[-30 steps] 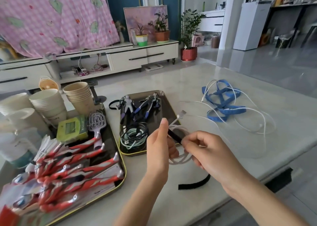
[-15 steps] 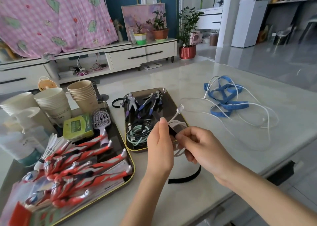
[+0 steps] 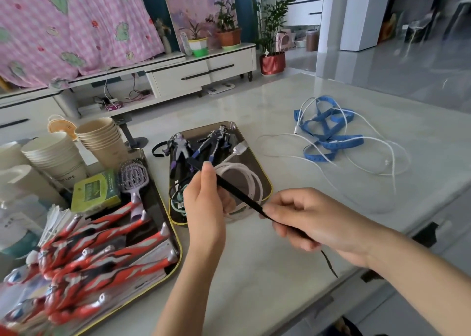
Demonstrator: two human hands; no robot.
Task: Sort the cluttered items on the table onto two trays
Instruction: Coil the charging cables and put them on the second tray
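Head view: the right hand (image 3: 313,221) has moved away from the left hand (image 3: 204,208), off to the right of the small tray (image 3: 201,131). The black strap (image 3: 237,193) now runs long and tight between them. Before, only a short bit showed. The right hand's grip pinches the strap, and the loose end hangs down. The left hand's grip curls round the coiled white cable (image 3: 244,170), just over the tray's near side. I think the strap is being pulled tight round the cable, so the bundle can go on the tray soon. The blue band (image 3: 331,144) lies well right of the tray, not yet sorted.
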